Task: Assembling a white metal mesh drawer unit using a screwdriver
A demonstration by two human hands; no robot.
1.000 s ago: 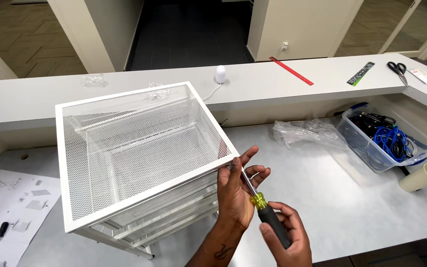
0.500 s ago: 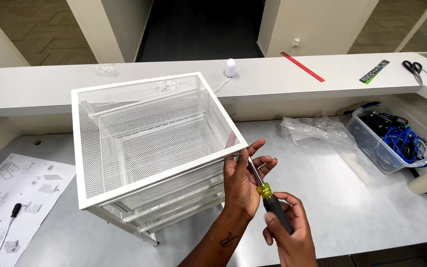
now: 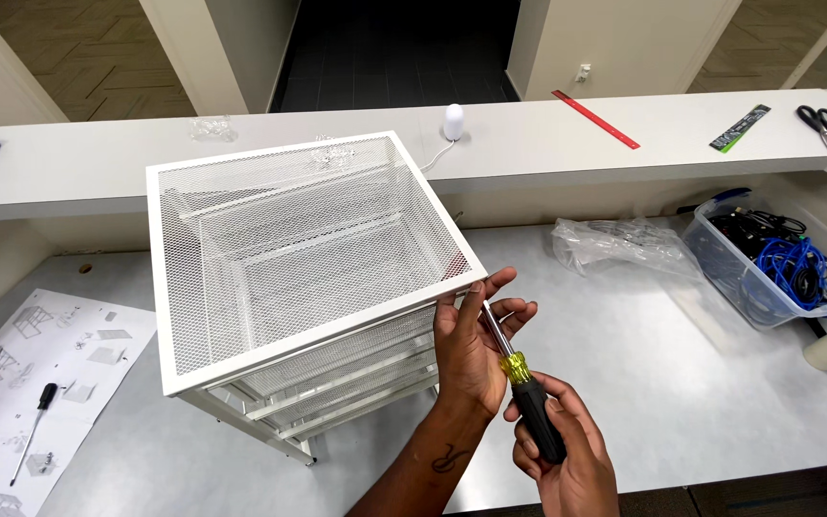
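The right hand [image 3: 567, 460] is clenched on the black-and-yellow screwdriver [image 3: 519, 388]. The left hand [image 3: 471, 345] now steadies its shaft at the near corner of the white mesh drawer unit [image 3: 299, 258] on the table [image 3: 672, 383]; the tip has stayed on that corner, so the screw is still being worked.

Left hand [image 3: 469, 349] is up and forward, palm turned toward the right, fingers spread and lightly curled, thumb and fingertips pinched in near the top. The forearm runs in from the bottom edge, a small dark mark showing on its inner side. Right hand [image 3: 567, 450] sits lower and nearer the body, fingers wrapped tight in a closed grip, knuckles facing up, wrist bent slightly inward.
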